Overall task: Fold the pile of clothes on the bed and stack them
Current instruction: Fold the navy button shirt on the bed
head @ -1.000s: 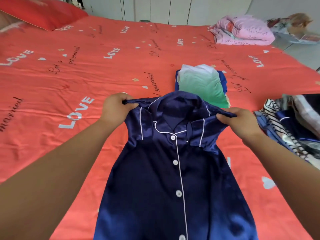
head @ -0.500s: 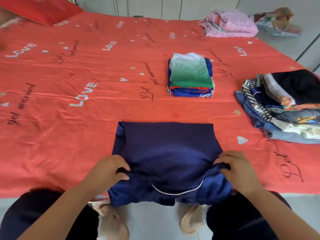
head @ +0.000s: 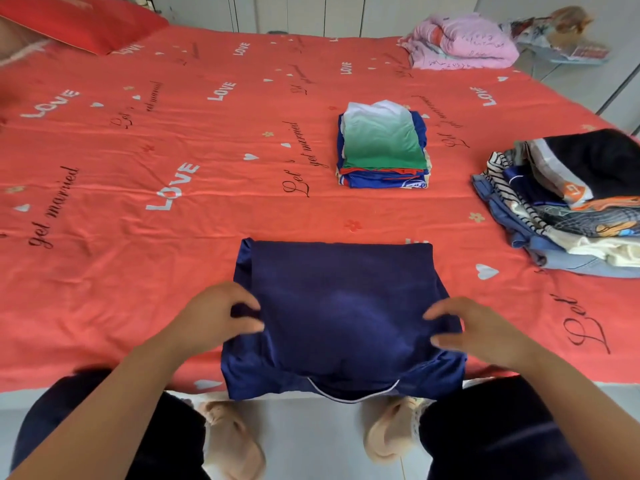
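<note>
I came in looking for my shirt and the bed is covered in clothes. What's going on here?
A person is folding laundry at the near edge of the bed. The left hand and the right hand each grip a side of a partly folded navy shirt. A neat folded stack sits farther back, and a loose unfolded pile waits on the right. A pink bundle lies at the far corner.

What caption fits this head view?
Left hand and right hand pinch a navy shirt on the bed, folded stack beyond.
</note>
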{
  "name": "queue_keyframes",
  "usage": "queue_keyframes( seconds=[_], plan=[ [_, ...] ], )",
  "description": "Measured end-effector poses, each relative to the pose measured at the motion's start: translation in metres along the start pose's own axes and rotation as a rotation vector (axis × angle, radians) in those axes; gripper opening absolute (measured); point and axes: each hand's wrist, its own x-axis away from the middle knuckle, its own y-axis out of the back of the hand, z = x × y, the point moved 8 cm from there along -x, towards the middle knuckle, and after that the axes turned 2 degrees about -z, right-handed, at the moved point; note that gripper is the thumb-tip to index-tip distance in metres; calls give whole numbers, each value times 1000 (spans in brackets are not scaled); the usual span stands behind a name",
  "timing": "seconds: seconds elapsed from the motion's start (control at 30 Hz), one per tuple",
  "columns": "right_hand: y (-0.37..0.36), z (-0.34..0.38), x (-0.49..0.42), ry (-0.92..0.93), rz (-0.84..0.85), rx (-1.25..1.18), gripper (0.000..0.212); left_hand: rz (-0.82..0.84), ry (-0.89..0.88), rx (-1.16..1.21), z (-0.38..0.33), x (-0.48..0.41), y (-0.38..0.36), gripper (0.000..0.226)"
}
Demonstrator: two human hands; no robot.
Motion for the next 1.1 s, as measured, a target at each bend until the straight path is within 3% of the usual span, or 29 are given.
queue_keyframes(
  seconds=[0.1, 0.17, 0.33, 0.4, 0.47, 0.57, 0.73, 0.8, 0.83, 0.87, 0.9, 0.97, 1.1],
  plan=[
    [24, -1, -26, -132, -287, -77, 34, -268, 126, -4, 6, -25, 16, 43],
    [30, -9, -42, -239, -350, -100, 49, -351, 273, 52, 12, -40, 19, 53],
    [31, -32, -77, -447, -371, -166, 62, -306, 624, 325, 45, -72, 3, 84],
    [31, -35, -90, -472, -373, -151, 50, -310, 713, 337, 59, -80, -2, 76],
    [31, -36, -102, -477, -328, -107, 32, -323, 729, 327, 63, -90, -5, 49],
    [33, -42, -124, -473, -318, -178, 23, -401, 696, 448, 65, -108, -1, 21],
    [74, -24, -165, -397, -524, -213, 33, -613, 645, 534, 65, -147, 45, 41],
    [90, -14, -184, -369, -590, -244, 33, -653, 582, 486, 57, -163, 64, 32],
    [91, -12, -192, -362, -588, -286, 28, -634, 571, 508, 58, -168, 64, 17],
    [87, -13, -198, -362, -557, -354, 26, -591, 574, 545, 62, -171, 58, 23],
    [77, -17, -201, -385, -503, -405, 33, -524, 605, 568, 67, -169, 47, 49],
    [61, -25, -190, -441, -435, -336, 51, -476, 682, 434, 75, -151, 32, 77],
    [42, -20, -141, -343, -462, -138, 46, -521, 652, 64, 56, -102, 18, 71]
  ],
)
